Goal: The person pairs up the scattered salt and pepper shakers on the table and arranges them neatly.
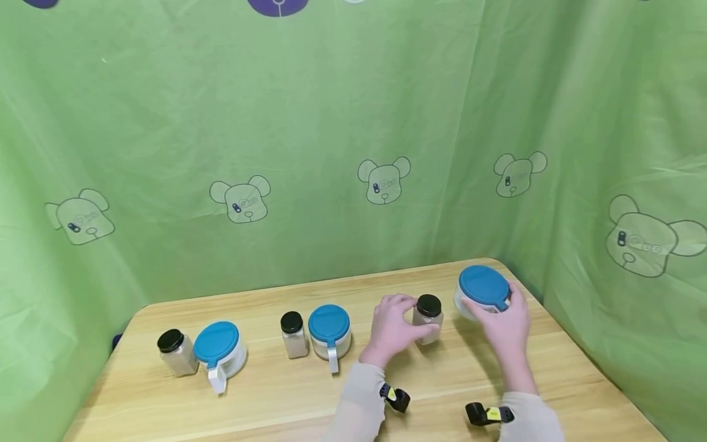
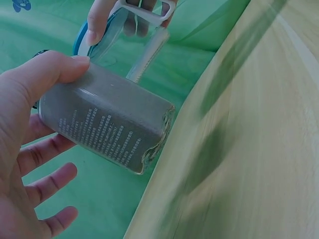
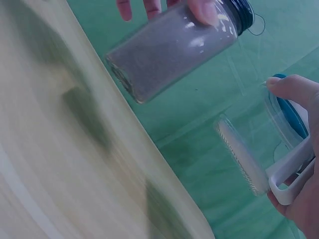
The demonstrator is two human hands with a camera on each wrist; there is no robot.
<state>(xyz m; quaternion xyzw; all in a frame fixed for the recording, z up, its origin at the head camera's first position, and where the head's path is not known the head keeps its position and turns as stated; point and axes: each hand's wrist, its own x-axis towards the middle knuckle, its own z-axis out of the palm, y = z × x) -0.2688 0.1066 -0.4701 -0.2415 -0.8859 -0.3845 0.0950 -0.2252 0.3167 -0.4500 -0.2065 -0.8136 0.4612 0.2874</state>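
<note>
My left hand grips a square glass jar between thumb and fingers. It has a black lid, a grey-looking filling and small white print, seen in the left wrist view. To its right, my right hand holds a clear round seasoning pot with a blue lid and a white handle. Some white filling lies at the pot's bottom. Both containers look raised, with shadows on the table below. A small gap separates them.
On the wooden table stand two more black-lidded jars, one at far left and one mid-table. Beside each is a blue-lidded pot, left and middle. Green curtain surrounds the table's back and sides.
</note>
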